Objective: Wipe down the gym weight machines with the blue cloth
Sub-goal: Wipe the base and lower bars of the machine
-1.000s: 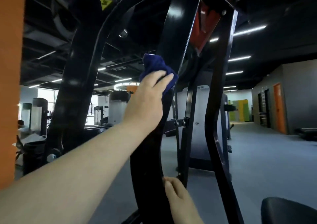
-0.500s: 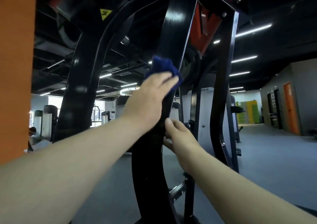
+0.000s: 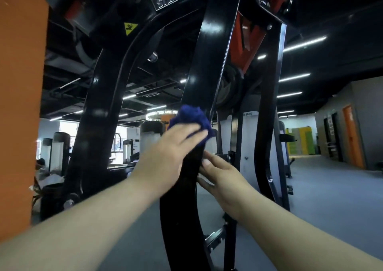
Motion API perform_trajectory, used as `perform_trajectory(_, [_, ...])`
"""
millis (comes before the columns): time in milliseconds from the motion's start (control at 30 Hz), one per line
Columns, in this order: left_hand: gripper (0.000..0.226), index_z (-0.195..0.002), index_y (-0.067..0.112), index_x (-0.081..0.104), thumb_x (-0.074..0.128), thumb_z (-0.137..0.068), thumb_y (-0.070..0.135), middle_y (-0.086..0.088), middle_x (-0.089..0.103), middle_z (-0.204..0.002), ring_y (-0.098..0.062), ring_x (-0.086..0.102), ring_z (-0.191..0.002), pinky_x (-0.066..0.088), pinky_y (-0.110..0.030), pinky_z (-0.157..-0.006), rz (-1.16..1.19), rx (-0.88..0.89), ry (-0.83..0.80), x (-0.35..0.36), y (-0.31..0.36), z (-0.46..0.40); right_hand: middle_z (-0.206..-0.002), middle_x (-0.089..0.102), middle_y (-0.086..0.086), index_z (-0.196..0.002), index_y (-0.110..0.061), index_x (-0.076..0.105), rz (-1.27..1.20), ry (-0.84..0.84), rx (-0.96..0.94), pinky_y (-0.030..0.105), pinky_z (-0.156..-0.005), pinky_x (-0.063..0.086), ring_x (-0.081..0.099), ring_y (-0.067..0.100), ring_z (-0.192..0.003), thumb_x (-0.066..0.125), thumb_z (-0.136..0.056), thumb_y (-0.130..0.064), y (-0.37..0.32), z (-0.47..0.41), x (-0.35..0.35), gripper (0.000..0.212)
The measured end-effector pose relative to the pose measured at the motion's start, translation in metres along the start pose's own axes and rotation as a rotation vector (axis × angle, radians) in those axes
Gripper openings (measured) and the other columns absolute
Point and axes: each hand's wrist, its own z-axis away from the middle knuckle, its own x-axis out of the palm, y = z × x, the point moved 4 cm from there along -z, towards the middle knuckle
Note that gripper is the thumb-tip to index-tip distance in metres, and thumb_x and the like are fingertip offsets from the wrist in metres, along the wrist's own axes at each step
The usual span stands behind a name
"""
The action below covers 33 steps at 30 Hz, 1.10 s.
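A glossy black curved upright (image 3: 211, 48) of a weight machine runs from top centre down to the bottom of the view. My left hand (image 3: 167, 156) presses a bunched blue cloth (image 3: 191, 118) against this upright at mid height, fingers wrapped over the cloth. My right hand (image 3: 219, 177) rests on the right edge of the same upright just below the cloth, fingers apart and holding nothing. A second black curved arm (image 3: 103, 96) stands to the left.
An orange pillar (image 3: 20, 104) fills the left edge. Another black post (image 3: 267, 125) and orange-red machine parts (image 3: 244, 42) stand to the right. Further machines with white shrouds (image 3: 248, 146) lie behind. Grey floor (image 3: 331, 187) stretches right toward an orange door (image 3: 352, 136).
My left hand has slid the blue cloth down the upright. My right hand rose from low on the upright to just under the cloth. The view tilted upward.
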Motion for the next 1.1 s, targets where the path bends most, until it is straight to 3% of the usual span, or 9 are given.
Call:
perform_trajectory(167, [0.051, -0.141, 0.018, 0.049, 0.022, -0.102, 0.002, 0.001, 0.045, -0.148, -0.022, 0.036, -0.142, 0.044, -0.039, -0.107, 0.033, 0.187, -0.243, 0.010, 0.012, 0.119, -0.131, 0.062, -0.012, -0.139, -0.036, 0.048, 0.018, -0.037, -0.035, 0.034, -0.102, 0.046, 0.055, 0.008, -0.124, 0.042, -0.103, -0.010, 0.008, 0.011, -0.004, 0.045])
perform_trajectory(267, [0.057, -0.141, 0.017, 0.050, 0.044, -0.091, -0.009, -0.003, 0.047, -0.146, -0.025, 0.039, -0.140, 0.041, -0.045, -0.109, 0.027, 0.092, -0.175, 0.011, 0.005, 0.103, -0.142, 0.053, -0.012, -0.144, -0.036, 0.040, 0.076, -0.023, -0.025, 0.023, -0.096, 0.046, 0.050, 0.004, -0.128, 0.038, -0.105, -0.010, 0.035, 0.030, -0.002, 0.047])
perform_trajectory(367, [0.048, -0.136, 0.007, 0.056, 0.037, -0.094, -0.006, -0.012, 0.052, -0.140, -0.031, 0.043, -0.134, 0.035, -0.049, -0.112, 0.071, -0.051, -0.071, 0.021, 0.018, 0.104, -0.142, 0.052, -0.016, -0.143, -0.034, 0.044, 0.159, -0.017, 0.008, 0.020, -0.104, 0.040, 0.048, -0.002, -0.129, 0.037, -0.106, -0.015, 0.073, 0.058, -0.006, 0.043])
perform_trajectory(533, [0.042, -0.136, 0.007, 0.055, 0.036, -0.100, -0.004, -0.010, 0.050, -0.144, -0.030, 0.040, -0.138, 0.040, -0.049, -0.109, 0.173, 0.190, -0.268, 0.044, 0.055, 0.174, -0.133, 0.059, -0.022, -0.138, -0.036, 0.053, 0.256, 0.046, 0.076, 0.024, -0.105, 0.038, 0.050, -0.007, -0.124, 0.038, -0.106, -0.027, 0.125, 0.105, -0.035, 0.037])
perform_trajectory(700, [0.044, -0.132, 0.003, 0.059, 0.036, -0.096, -0.009, -0.017, 0.054, -0.135, -0.036, 0.045, -0.130, 0.034, -0.048, -0.113, 0.193, -0.130, -0.098, 0.046, 0.058, 0.164, -0.128, 0.059, -0.029, -0.134, -0.043, 0.054, 0.306, 0.121, 0.171, 0.030, -0.112, 0.036, 0.049, -0.010, -0.123, 0.039, -0.105, -0.027, 0.172, 0.153, -0.053, 0.036])
perform_trajectory(800, [0.042, -0.133, 0.007, 0.058, 0.029, -0.103, 0.004, -0.012, 0.054, -0.139, -0.028, 0.042, -0.133, 0.029, -0.037, -0.117, 0.246, 0.020, -0.261, 0.068, 0.118, 0.214, -0.131, 0.061, -0.019, -0.135, -0.036, 0.055, 0.217, 0.168, 0.170, 0.033, -0.112, 0.037, 0.051, -0.003, -0.125, 0.044, -0.101, -0.032, 0.191, 0.173, -0.052, 0.036])
perform_trajectory(900, [0.043, -0.135, 0.009, 0.057, 0.039, -0.096, 0.002, -0.006, 0.054, -0.141, -0.025, 0.045, -0.133, 0.026, -0.032, -0.117, 0.231, 0.138, -0.393, 0.071, 0.146, 0.243, -0.133, 0.060, -0.016, -0.136, -0.035, 0.054, 0.202, 0.191, 0.204, 0.029, -0.111, 0.037, 0.051, -0.003, -0.126, 0.040, -0.101, -0.037, 0.197, 0.178, -0.059, 0.038])
perform_trajectory(1000, [0.042, -0.136, 0.005, 0.055, 0.042, -0.097, -0.005, -0.017, 0.053, -0.138, -0.037, 0.046, -0.130, 0.035, -0.046, -0.112, 0.219, -0.011, -0.256, 0.067, 0.124, 0.206, -0.130, 0.058, -0.027, -0.130, -0.045, 0.056, 0.266, 0.194, 0.301, 0.032, -0.113, 0.036, 0.049, -0.011, -0.123, 0.035, -0.104, -0.042, 0.212, 0.188, -0.074, 0.034])
perform_trajectory(1100, [0.035, -0.133, 0.001, 0.057, 0.046, -0.099, -0.003, -0.020, 0.054, -0.133, -0.038, 0.045, -0.127, 0.034, -0.047, -0.112, 0.165, -0.163, -0.068, 0.068, 0.104, 0.187, -0.132, 0.056, -0.028, -0.133, -0.046, 0.054, 0.269, 0.207, 0.320, 0.031, -0.112, 0.036, 0.047, -0.008, -0.126, 0.035, -0.103, -0.047, 0.229, 0.207, -0.080, 0.036])
